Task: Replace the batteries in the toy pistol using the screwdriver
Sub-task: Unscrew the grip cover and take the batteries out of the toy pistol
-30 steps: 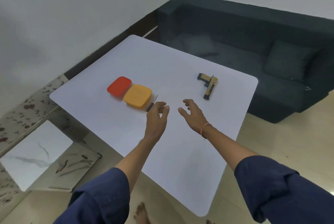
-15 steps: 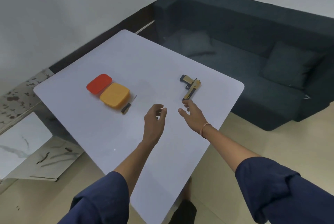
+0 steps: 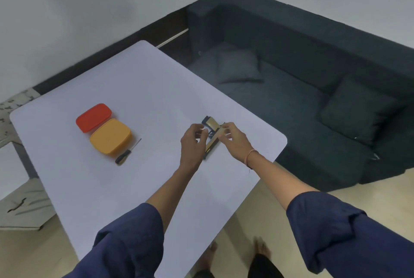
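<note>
The right hand [image 3: 234,141] has its thumb and fingers [image 3: 226,125] curled around the upper part of the toy pistol [image 3: 213,142], so it seems to pinch it. The left hand [image 3: 193,143] is just beside the pistol on the other side, with its fingers bent toward the trigger area. This part is blurred, and I cannot tell if the left hand already holds the pistol or is only close to it.

The pistol is between the two hands, low over the white table [image 3: 156,98] or lying on it. Its long axis goes from the far right down to the near left, with one end of the barrel toward the person and the handle pointing away to the far left.

The screwdriver [image 3: 127,152] lies well apart to the left, untouched, just beside the yellow lidded box [image 3: 110,137]. Behind this box a red lidded box [image 3: 93,117] touches it. The dark handle of the screwdriver is toward the person, and its shaft points away and a little right.

The left hand is nearer to the screwdriver. In my judgement it is the natural hand to fetch it, while the right hand keeps the pistol steady.
</note>
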